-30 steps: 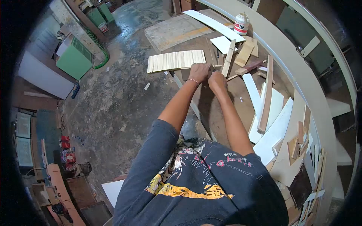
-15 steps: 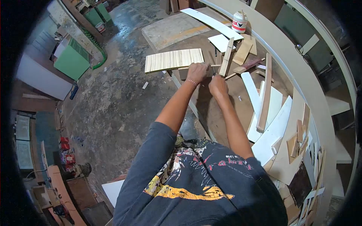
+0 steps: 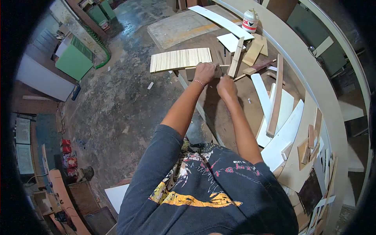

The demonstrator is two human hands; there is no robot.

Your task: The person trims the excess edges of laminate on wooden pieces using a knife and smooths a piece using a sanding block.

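My left hand (image 3: 205, 73), with a beaded bracelet at the wrist, is closed at the right end of a striped wooden panel (image 3: 180, 60). The panel juts out past the workbench's left edge. Close beside it, my right hand (image 3: 227, 87) is also closed, with its knuckles up. A short, thin dark thing (image 3: 222, 71) shows between the two hands, too small to name. What each hand grips is hidden by the fingers. Just beyond my right hand lies a pale wood strip (image 3: 236, 58).
On the workbench (image 3: 214, 107) are a white glue tub (image 3: 250, 21), a long white curved strip (image 3: 221, 22), a brown wood batten (image 3: 275, 98) and white panels (image 3: 284, 127). Offcuts pile up at the right. Concrete floor (image 3: 117, 105) extends to the left.
Both hands stay nearly in place, close together at the panel's right end. The view has shifted very slightly.
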